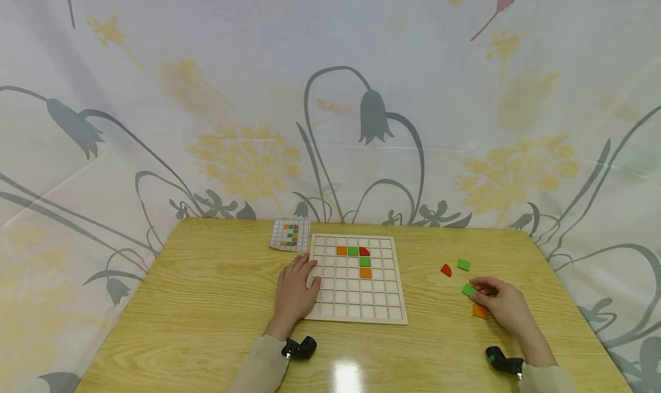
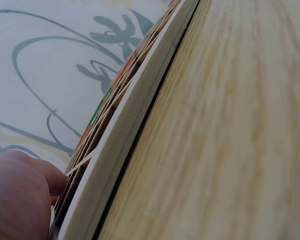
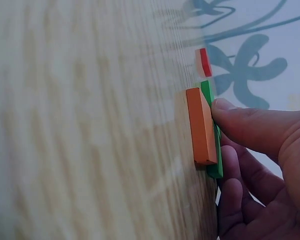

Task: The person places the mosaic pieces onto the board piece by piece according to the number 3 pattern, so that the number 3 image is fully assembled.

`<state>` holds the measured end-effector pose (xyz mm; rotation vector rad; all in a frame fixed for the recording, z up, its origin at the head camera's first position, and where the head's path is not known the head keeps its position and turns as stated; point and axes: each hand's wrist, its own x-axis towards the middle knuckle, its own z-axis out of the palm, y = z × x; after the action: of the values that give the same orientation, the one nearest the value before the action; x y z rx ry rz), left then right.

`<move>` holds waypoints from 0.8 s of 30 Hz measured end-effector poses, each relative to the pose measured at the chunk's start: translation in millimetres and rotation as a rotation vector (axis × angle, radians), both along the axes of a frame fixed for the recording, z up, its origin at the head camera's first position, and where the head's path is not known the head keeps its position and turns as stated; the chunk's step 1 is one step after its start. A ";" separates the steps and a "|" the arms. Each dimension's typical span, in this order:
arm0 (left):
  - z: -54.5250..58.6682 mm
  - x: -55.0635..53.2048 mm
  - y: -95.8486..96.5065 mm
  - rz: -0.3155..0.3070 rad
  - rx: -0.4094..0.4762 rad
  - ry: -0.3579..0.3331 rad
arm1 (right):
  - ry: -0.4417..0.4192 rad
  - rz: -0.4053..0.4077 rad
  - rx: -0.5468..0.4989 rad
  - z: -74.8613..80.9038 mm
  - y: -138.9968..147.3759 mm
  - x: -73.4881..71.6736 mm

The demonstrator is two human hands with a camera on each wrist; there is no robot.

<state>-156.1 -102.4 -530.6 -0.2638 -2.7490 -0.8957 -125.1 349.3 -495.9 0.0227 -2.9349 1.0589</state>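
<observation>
My left hand [image 1: 296, 290] rests on the left edge of a pale wooden grid board [image 1: 356, 322], fingers fairly straight and thumb over the frame. In the board's upper cells lie orange tiles [image 1: 342, 251], green tiles [image 1: 353, 251] and a red rounded tile [image 1: 364, 251]. To the right of the board, my right hand [image 1: 505, 305] pinches a green square tile [image 1: 469, 290] between thumb and fingers, low at the table. Just beside it on the near side lies an orange tile [image 1: 480, 311], which stands in front of the green one [image 3: 218, 162] in the right wrist view.
Farther back on the right lie another green tile [image 1: 463, 264] and a red rounded tile [image 1: 446, 270]. A printed card [image 1: 276, 235] with a coloured grid pattern lies behind my left hand. The wooden table [image 1: 206, 301] ends at a flowered curtain [image 1: 258, 94].
</observation>
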 end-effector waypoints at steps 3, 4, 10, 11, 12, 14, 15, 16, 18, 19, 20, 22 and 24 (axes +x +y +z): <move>0.0 0.1 -0.2 0.000 -0.002 0.004 | -0.007 -0.001 0.005 0.1 0.1 0.0; -0.1 0.0 -0.3 0.001 -0.004 0.005 | -0.010 -0.002 0.005 0.1 0.0 -0.2; -0.1 -0.5 -0.2 0.002 -0.010 0.009 | -0.019 0.014 -0.013 1.3 -0.2 -1.1; -0.1 -0.5 -0.1 0.002 -0.010 0.009 | -0.019 0.017 -0.015 1.6 -0.3 -1.2; 0.0 -0.5 -0.1 0.003 -0.012 0.009 | -0.018 0.019 -0.014 1.6 -0.6 -1.3; -0.2 -0.6 -0.1 0.003 -0.012 0.008 | -0.021 0.022 -0.011 2.0 -1.3 -1.3; -0.1 -0.5 -0.2 0.003 -0.010 0.007 | -0.023 0.024 -0.011 2.3 -1.6 -1.4; 0.3 -0.4 -0.3 0.003 -0.009 0.006 | -0.028 0.025 -0.014 2.6 -2.0 -1.2; 1.0 -0.1 -0.6 0.002 -0.007 0.001 | -0.034 0.024 -0.022 3.3 -3.1 -0.6; 1.1 0.1 -0.6 0.001 -0.005 -0.002 | -0.035 0.023 -0.027 3.6 -3.4 -0.3; 1.3 0.2 -0.7 0.001 -0.004 -0.002 | -0.032 0.023 -0.031 3.7 -3.7 -0.1; 1.6 0.7 -0.6 0.002 -0.003 -0.005 | -0.027 0.022 -0.040 3.8 -3.9 0.5; 1.3 0.8 -0.3 0.003 0.000 -0.011 | -0.015 0.020 -0.044 3.8 -3.9 0.9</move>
<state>-155.2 -102.7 -529.3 -0.2550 -2.7592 -0.8986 -124.2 345.4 -492.1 0.0442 -2.9294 1.1314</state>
